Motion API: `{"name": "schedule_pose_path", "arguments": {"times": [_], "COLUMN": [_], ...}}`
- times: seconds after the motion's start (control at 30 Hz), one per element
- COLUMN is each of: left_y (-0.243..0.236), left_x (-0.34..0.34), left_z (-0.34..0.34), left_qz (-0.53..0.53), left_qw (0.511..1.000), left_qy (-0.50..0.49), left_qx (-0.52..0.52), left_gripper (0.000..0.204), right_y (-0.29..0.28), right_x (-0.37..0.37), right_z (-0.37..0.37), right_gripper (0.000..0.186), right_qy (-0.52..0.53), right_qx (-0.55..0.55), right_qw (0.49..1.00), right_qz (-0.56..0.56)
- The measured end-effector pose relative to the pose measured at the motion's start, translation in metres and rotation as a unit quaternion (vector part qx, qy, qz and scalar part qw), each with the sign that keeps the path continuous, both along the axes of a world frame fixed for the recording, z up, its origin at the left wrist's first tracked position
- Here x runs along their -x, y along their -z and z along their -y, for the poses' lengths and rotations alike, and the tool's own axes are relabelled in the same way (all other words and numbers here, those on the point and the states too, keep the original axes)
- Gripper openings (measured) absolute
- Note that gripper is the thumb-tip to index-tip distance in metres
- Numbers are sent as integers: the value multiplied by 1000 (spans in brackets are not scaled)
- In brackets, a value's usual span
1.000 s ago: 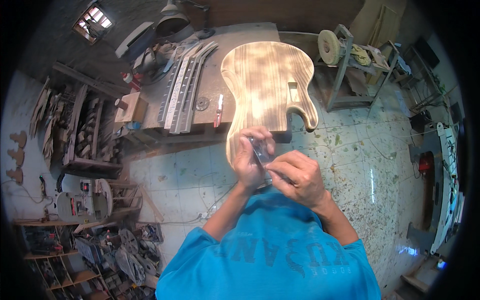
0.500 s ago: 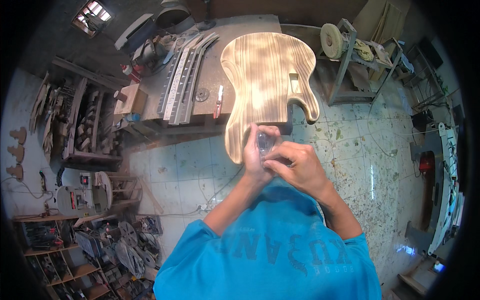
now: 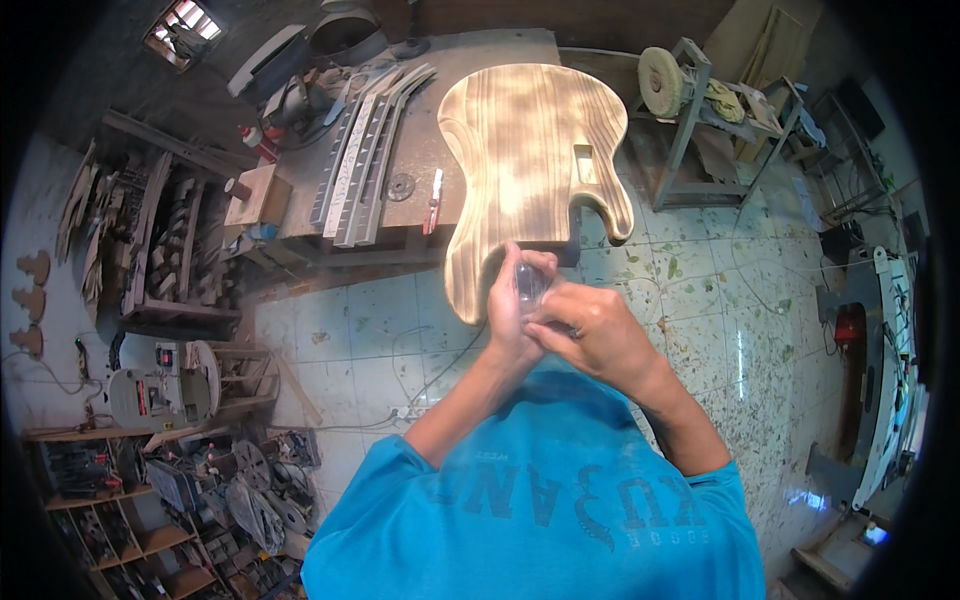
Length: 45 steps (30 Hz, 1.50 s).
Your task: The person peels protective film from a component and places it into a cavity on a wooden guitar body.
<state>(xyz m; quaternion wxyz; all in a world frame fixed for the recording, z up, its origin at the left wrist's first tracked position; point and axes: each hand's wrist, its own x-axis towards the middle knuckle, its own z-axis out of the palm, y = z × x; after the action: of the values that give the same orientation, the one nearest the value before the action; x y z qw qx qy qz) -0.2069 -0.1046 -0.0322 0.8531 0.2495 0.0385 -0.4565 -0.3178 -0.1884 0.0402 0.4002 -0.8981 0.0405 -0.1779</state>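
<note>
A small, clear, glossy item, apparently of plastic (image 3: 528, 283), is held in front of the blue-shirted chest, in the bare left hand (image 3: 510, 312), whose fingers are curled around it. By the bare right hand (image 3: 598, 330), the thumb and bent fingers are brought together at its lower end; what exactly is pinched there cannot be told, as it is covered by the knuckles. For fine work of this kind, the item is best steadied in the left palm, with small fingertip movements made and the wrists kept level.

Just beyond the left fingertips, the curved edge of the pale, dark-grained wooden guitar body (image 3: 520, 150) is seen; whether it is touched cannot be told. Care is called for near its long left horn and its notched near end. To its left, on the brown workbench (image 3: 416, 142), long fretted guitar necks (image 3: 355, 160) and a slim red-and-white tool (image 3: 432, 205) are laid. More elbow room is offered on the right, over the pale tiled floor (image 3: 690, 290).
</note>
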Motion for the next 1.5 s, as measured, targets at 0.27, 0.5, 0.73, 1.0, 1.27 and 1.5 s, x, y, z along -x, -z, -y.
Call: {"name": "schedule_pose_path", "arguments": {"times": [0.27, 0.5, 0.73, 1.0, 1.27, 1.5], "left_y": [8, 10, 17, 13, 13, 16], "left_x": [-4, -8, -11, -11, -10, -10], "left_z": [4, 0, 2, 1, 1, -1], "left_qz": [-57, -98, -99, -110, -109, -111], "left_qw": [998, 988, 985, 979, 981, 977], "left_qy": [2, 77, 80, 93, 84, 103], "left_qx": [33, 86, 114, 142, 135, 151], "left_gripper": [41, 44, 44, 44, 44, 44], "right_y": [4, 5, -1, -4, -6, -7], "right_x": [-1, -4, -7, -10, -10, -9], "right_z": [-3, 11, 10, 10, 6, 4], "right_gripper": [14, 12, 13, 13, 12, 11], "right_qy": [10, -42, -55, -51, -48, -42], "right_qx": [35, -39, 33, 41, 46, 40], "right_qw": [999, 998, 998, 998, 998, 998], "right_qz": [19, 12, 0, -9, -12, -16]}}
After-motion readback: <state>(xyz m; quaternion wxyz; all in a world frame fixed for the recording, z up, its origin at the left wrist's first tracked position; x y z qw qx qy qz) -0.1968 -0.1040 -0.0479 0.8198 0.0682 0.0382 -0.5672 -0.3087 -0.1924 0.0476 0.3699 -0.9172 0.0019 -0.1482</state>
